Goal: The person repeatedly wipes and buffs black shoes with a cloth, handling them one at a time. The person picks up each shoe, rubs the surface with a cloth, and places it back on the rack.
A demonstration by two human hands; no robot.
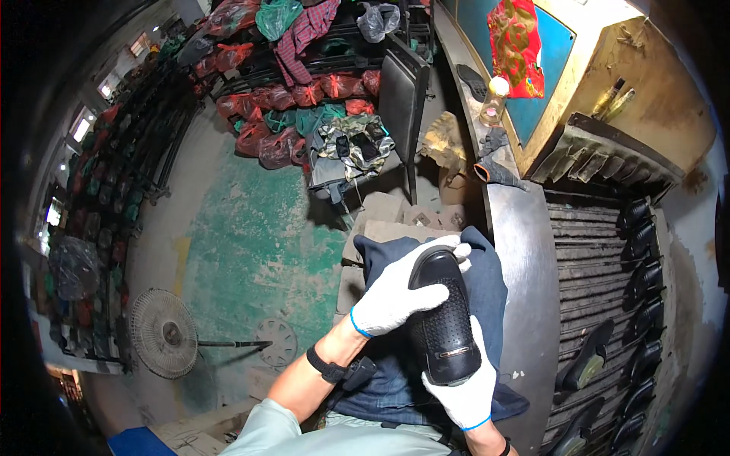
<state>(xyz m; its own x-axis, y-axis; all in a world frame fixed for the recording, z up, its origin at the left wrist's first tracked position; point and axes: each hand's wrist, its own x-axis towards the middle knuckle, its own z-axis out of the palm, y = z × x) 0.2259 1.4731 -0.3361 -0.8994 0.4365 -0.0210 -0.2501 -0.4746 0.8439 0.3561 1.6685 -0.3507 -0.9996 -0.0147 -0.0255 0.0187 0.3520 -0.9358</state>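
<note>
Black shoe held over the person's lap, between both gloved hands; its far end smooth and glossy, its middle perforated, a metal ornament on a band toward the near end; toe or heel at the far end, cannot tell for certain.

Left hand, white glove, wrapped about the far part from the left, thumb laid across the perforated upper, fingers reaching round the far end; right hand, likewise gloved, cupped about the near end and right side; both grips closed on the shoe, pressure not readable.

Step in hand, as judged: steadying and perhaps checking the upper, no tool in either hand; the next move seems to call for one hand keeping support while the other shifts, without scuffing the glossy part.

Beneath, dark blue cloth over the lap; just right, a bare metal ledge; beyond it, a slatted rack with more dark shoes along its right side; to the left, a floor fan; farther off, a chair bearing camouflage cloth; behind, red bags on shelving.
</note>
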